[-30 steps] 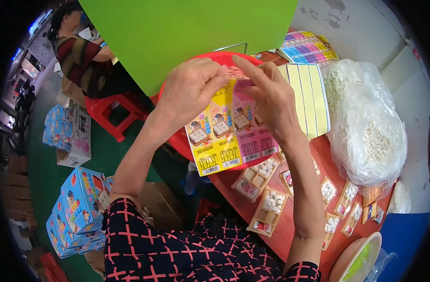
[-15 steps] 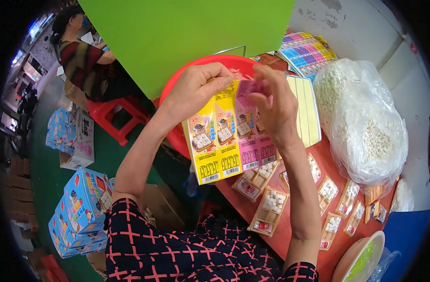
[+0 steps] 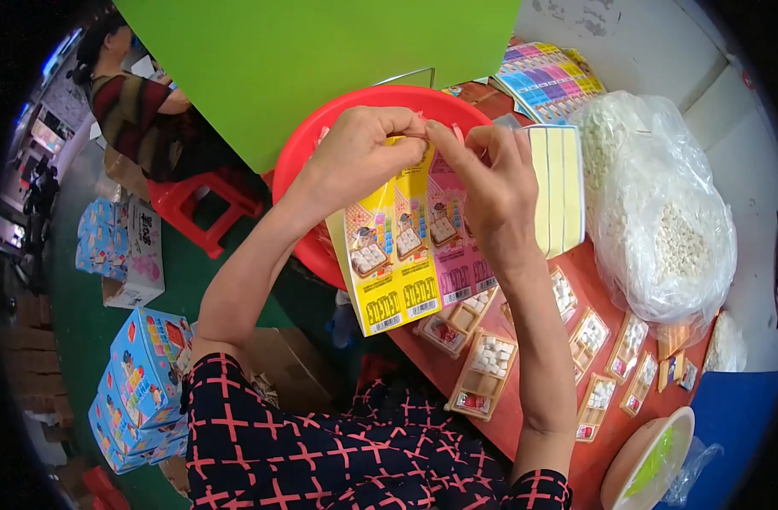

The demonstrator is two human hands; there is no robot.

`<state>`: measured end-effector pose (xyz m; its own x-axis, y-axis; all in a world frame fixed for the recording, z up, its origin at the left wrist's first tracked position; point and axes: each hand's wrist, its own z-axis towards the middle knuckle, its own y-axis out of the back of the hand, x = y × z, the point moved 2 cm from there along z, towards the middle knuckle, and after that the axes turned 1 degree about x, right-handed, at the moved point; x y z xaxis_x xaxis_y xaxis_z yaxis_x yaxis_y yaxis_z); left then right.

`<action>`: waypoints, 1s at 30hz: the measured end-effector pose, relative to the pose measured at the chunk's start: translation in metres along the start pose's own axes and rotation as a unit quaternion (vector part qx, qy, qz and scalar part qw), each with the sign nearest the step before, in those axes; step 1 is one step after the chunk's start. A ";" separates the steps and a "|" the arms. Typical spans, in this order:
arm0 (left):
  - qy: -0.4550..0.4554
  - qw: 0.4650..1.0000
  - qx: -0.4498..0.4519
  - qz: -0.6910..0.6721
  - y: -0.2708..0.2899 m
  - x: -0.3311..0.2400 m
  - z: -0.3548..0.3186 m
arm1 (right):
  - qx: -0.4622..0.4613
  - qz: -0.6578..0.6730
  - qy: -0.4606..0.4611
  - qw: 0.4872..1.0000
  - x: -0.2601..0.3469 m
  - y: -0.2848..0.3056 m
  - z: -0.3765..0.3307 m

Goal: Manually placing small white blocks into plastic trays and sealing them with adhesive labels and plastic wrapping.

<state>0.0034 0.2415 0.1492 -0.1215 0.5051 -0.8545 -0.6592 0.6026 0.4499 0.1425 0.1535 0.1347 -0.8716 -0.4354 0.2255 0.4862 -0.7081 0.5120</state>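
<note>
My left hand [image 3: 346,161] pinches the top edge of a printed sheet [image 3: 376,255], coloured yellow on one side and pink on the other, with repeated cartoon panels. My right hand [image 3: 495,187] has its thumb and forefinger closed at the same top edge, its fingertips meeting those of the left. Exactly what the right fingertips pinch is too small to make out. Beyond the right wrist, a pale yellow striped panel [image 3: 555,187] sticks out, and the forearm hides how it joins the sheet. Behind the hands stands a red basin [image 3: 297,170] with pinkish scraps inside.
Small trays with white pieces [image 3: 491,365] lie on the red table [image 3: 525,425]. A clear bag of white pieces [image 3: 661,229] and more printed sheets [image 3: 555,81] are at right. A green panel [image 3: 321,59] rises ahead. Blue boxes [image 3: 147,374] and a seated person [image 3: 134,110] are left.
My right hand has shifted left, from held apart with loosely spread fingers to fingertips touching the left hand's at the sheet's top edge. The whole view has shifted slightly.
</note>
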 end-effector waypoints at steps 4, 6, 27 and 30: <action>0.089 0.986 0.001 -0.142 -0.002 0.002 0.003 | 0.011 -0.130 0.102 0.986 0.005 0.003 -0.014; 0.098 0.975 -0.018 -0.200 -0.005 0.009 -0.001 | 0.054 -0.123 0.102 0.986 0.006 0.005 -0.021; 0.067 0.990 0.122 -0.025 -0.033 -0.003 0.003 | 0.026 0.114 -0.103 0.988 -0.006 0.014 -0.032; 0.075 0.985 0.131 -0.084 -0.041 -0.001 0.001 | 0.014 0.109 -0.106 0.988 -0.005 0.016 -0.036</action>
<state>0.0312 0.2170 0.1318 -0.1485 0.2994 -0.9425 -0.4675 0.8186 0.3337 0.1575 0.1244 0.1119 -0.7416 -0.4478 0.4995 0.6643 -0.5939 0.4539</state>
